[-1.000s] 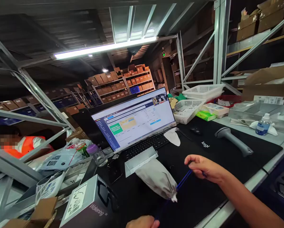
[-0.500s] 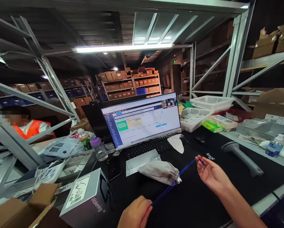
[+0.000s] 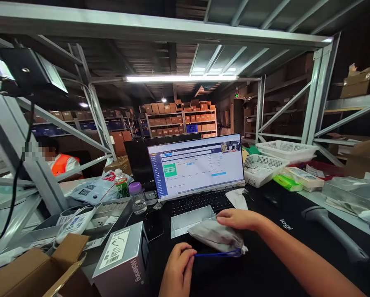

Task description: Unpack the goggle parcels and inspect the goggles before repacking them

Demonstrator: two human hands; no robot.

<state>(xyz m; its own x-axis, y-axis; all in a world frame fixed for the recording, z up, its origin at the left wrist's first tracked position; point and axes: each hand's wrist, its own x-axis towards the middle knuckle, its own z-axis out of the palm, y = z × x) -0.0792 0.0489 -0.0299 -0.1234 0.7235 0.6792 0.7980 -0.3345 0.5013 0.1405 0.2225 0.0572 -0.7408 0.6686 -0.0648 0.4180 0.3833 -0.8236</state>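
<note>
A light grey drawstring pouch lies bulging on the black desk mat, its gathered end to the right. My left hand pinches the blue drawstring, which runs taut from the pouch's gathered neck. Over the top of the pouch, my right hand grips it with fingers together, some of them hidden behind the cloth. Just behind the pouch sits an open grey box tray. A grey box marked "Wakening" stands left of my left hand.
A monitor and keyboard stand behind the pouch. A handheld scanner lies at right, with white baskets beyond. An open cardboard box and a purple-capped bottle are at left. A co-worker in an orange vest sits further back.
My right hand has let go of the blue drawstring and moved left onto the pouch. My left hand still pinches the cord. The view has shifted, so things sit lower and further right.
</note>
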